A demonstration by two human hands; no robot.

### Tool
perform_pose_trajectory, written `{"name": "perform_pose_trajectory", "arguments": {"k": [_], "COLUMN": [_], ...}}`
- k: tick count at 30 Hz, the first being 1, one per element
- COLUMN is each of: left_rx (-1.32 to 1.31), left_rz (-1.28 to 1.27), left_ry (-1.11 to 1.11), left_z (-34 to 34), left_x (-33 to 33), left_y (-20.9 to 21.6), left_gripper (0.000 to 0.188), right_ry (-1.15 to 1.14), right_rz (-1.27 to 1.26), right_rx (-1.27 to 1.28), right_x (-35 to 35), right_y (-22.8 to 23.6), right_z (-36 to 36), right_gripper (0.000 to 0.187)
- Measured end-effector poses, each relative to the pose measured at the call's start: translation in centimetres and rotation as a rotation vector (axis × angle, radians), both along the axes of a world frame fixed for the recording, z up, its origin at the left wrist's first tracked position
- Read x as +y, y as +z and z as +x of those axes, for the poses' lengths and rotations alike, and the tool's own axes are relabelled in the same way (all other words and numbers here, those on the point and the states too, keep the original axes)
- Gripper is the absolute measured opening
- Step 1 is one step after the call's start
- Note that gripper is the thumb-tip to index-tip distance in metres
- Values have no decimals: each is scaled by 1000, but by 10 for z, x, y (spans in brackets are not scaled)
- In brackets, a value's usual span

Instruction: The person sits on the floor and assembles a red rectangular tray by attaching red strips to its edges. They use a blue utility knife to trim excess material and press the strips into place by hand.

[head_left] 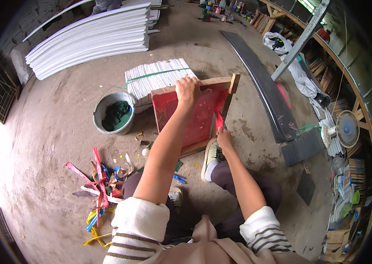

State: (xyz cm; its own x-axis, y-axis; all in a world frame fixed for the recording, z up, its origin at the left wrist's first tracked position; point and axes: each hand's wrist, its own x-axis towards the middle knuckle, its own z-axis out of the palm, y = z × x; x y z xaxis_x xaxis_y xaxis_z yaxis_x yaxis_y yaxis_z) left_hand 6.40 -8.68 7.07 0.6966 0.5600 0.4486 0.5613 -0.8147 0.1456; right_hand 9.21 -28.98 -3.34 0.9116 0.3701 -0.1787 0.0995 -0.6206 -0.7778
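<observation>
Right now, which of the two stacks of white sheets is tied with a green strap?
The small stack of white sheets behind the red wooden frame has it; the large stack farther back is unstrapped.

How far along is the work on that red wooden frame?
Done: strap offcuts litter the floor, and the bundle of white sheets is tied with green strap. In hand: left hand grips the red wooden frame at its top edge; right hand pulls a red strip. Left: the large white stack shows no strap.

Bucket (114,113), white sheet stack (90,39), fan (347,128)
</observation>
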Motion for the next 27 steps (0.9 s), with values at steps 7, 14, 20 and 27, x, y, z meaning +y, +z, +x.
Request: {"name": "perform_pose_trajectory", "arguments": {"k": [7, 14, 20, 27], "left_rx": [31, 51, 22, -28], "left_rz": [3, 6, 11, 71], "left_ry": [-25, 10, 7, -23], "left_z": [-3, -1, 4, 0], "left_x": [-2, 12, 7, 5], "left_y": [17, 13, 10, 13], "left_gripper": [76, 77, 84, 69], "right_ry": [-90, 103, -332, -137], "right_rz": [-41, -252, 569, 526], "right_rx": [-126, -720, 31, 478], "right_x": [8, 3, 16, 53], "right_y": [-9, -8, -36, -65], "right_z": [-37, -52, 3, 42], "right_gripper": [44, 36, 44, 61]}}
